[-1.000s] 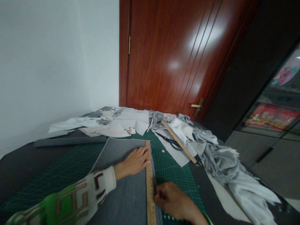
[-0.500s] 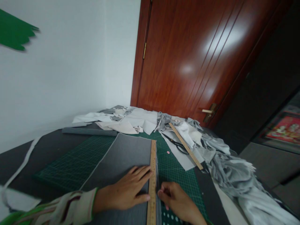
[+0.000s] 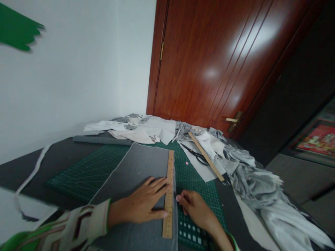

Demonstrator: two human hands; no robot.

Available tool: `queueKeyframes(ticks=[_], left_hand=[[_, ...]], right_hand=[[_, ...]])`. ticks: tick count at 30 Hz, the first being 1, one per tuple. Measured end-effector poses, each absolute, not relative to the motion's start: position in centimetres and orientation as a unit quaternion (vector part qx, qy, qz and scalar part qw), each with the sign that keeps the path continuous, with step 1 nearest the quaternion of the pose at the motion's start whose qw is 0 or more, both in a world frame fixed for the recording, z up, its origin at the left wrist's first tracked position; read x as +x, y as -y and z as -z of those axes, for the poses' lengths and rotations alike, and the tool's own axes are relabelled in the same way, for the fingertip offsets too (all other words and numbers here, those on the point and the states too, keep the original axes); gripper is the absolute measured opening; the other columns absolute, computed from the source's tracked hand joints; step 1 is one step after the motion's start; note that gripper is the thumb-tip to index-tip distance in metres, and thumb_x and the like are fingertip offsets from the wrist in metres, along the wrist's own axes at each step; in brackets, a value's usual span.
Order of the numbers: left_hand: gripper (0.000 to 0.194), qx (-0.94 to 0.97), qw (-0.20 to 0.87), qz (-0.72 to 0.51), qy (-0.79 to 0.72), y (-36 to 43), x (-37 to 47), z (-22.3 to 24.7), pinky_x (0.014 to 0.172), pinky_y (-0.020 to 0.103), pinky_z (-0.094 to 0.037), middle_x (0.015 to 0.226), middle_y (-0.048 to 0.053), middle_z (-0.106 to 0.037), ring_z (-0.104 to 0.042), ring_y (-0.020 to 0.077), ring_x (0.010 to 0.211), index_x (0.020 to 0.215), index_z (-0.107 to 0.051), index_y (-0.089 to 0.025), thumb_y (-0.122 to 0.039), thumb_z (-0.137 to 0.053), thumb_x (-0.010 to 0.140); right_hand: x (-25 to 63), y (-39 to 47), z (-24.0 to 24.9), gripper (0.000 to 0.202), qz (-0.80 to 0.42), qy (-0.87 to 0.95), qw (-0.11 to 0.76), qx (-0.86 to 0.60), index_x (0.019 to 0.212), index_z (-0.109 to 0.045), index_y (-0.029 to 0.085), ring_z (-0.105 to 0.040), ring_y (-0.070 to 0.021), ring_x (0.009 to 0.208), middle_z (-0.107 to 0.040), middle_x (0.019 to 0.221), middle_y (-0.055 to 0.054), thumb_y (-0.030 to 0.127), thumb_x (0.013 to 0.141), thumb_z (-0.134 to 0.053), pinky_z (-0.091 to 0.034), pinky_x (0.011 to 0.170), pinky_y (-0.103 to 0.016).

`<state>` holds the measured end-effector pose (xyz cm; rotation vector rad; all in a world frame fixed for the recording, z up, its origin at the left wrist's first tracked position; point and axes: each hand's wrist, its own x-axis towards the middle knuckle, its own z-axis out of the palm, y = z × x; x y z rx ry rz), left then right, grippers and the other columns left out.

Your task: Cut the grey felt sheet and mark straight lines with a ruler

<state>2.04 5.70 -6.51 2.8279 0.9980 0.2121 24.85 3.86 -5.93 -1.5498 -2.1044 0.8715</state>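
Observation:
A grey fabric piece (image 3: 141, 162) lies flat, with a wooden ruler (image 3: 169, 198) along its right edge. My left hand (image 3: 142, 202) rests palm down on the fabric, fingers spread, fingertips pressing on the ruler. Just right of the ruler, my right hand (image 3: 195, 209) is closed in a pinch near the fabric edge. A pinkish spot shows at its fingertips; whether that is a nail or a small held piece I cannot tell. Both lie over a green cutting mat (image 3: 188, 176). Beyond the right hand, a small pink disc (image 3: 186, 163) sits on the mat.
Black-handled scissors (image 3: 200, 158) and a second wooden ruler (image 3: 206, 157) lie on pale cloth at the right. Fabric scraps (image 3: 154, 130) line the back, with a grey heap (image 3: 261, 184) at the right. A white strip (image 3: 35, 170) hangs over the table's left edge.
My right hand has moved up a little along the ruler's right side, its fingertips now farther from the ruler. The left hand still presses there. The view has tipped slightly downward.

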Motion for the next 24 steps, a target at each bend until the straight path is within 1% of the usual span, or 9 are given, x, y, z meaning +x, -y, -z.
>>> queueKeyframes(ticks=[4, 8, 11, 13, 19, 24], left_hand=[[0.074, 0.939, 0.069, -0.077, -0.328, -5.7, 2.1, 6.7, 0.113, 0.057, -0.027, 0.155, 0.018, -0.03, -0.028, 0.0344, 0.143, 0.148, -0.032, -0.015, -0.06, -0.047, 0.092], [0.073, 0.937, 0.067, -0.079, -0.335, -5.7, 2.1, 6.9, 0.113, 0.057, -0.027, 0.156, 0.017, -0.03, -0.027, 0.0333, 0.143, 0.149, -0.03, -0.018, -0.06, -0.048, 0.092], [0.072, 0.937, 0.07, -0.095, -0.328, -5.7, 2.0, 7.1, 0.113, 0.057, -0.027, 0.155, 0.018, -0.031, -0.028, 0.0339, 0.143, 0.149, -0.031, -0.02, -0.06, -0.049, 0.091], [0.073, 0.938, 0.075, -0.098, -0.324, -5.8, 2.0, 7.1, 0.113, 0.058, -0.027, 0.154, 0.018, -0.032, -0.029, 0.0349, 0.143, 0.149, -0.032, -0.019, -0.06, -0.049, 0.091], [0.073, 0.937, 0.079, -0.086, -0.33, -5.7, 2.2, 6.9, 0.114, 0.058, -0.027, 0.155, 0.018, -0.03, -0.027, 0.0342, 0.143, 0.149, -0.031, -0.017, -0.058, -0.049, 0.091], [0.074, 0.937, 0.073, -0.1, -0.326, -5.6, 2.4, 6.9, 0.112, 0.059, -0.028, 0.154, 0.019, -0.033, -0.029, 0.0348, 0.143, 0.148, -0.032, -0.016, -0.059, -0.05, 0.091]], right_hand=[[24.5, -4.2, 6.0, 0.033, -0.268, 0.758, 0.173, -0.569, 0.069, -0.057, 0.018, -0.055, -0.0135, 0.06, -0.057, 0.059, 0.001, 0.027, 0.096, -0.041, -0.036, 0.061, -0.023], [24.2, -4.4, 5.9, 0.031, -0.235, 0.76, 0.154, -0.586, 0.075, -0.062, 0.016, -0.055, -0.0144, 0.061, -0.062, 0.064, -0.001, 0.026, 0.096, -0.042, -0.035, 0.061, -0.024], [24.0, -4.3, 5.9, 0.029, -0.21, 0.765, 0.143, -0.592, 0.078, -0.064, 0.016, -0.059, -0.0159, 0.07, -0.067, 0.074, -0.004, 0.026, 0.096, -0.044, -0.034, 0.064, -0.025], [23.9, -4.3, 6.0, 0.029, -0.199, 0.766, 0.138, -0.595, 0.08, -0.065, 0.016, -0.06, -0.0167, 0.075, -0.069, 0.079, -0.005, 0.026, 0.097, -0.043, -0.034, 0.066, -0.026], [23.7, -4.3, 6.3, 0.029, -0.179, 0.763, 0.123, -0.609, 0.081, -0.065, 0.018, -0.065, -0.0181, 0.08, -0.072, 0.083, -0.006, 0.026, 0.097, -0.043, -0.034, 0.067, -0.026], [23.1, -4.2, 6.2, 0.03, -0.165, 0.756, 0.118, -0.622, 0.086, -0.065, 0.017, -0.067, -0.02, 0.087, -0.074, 0.09, -0.008, 0.026, 0.098, -0.04, -0.034, 0.069, -0.027]])
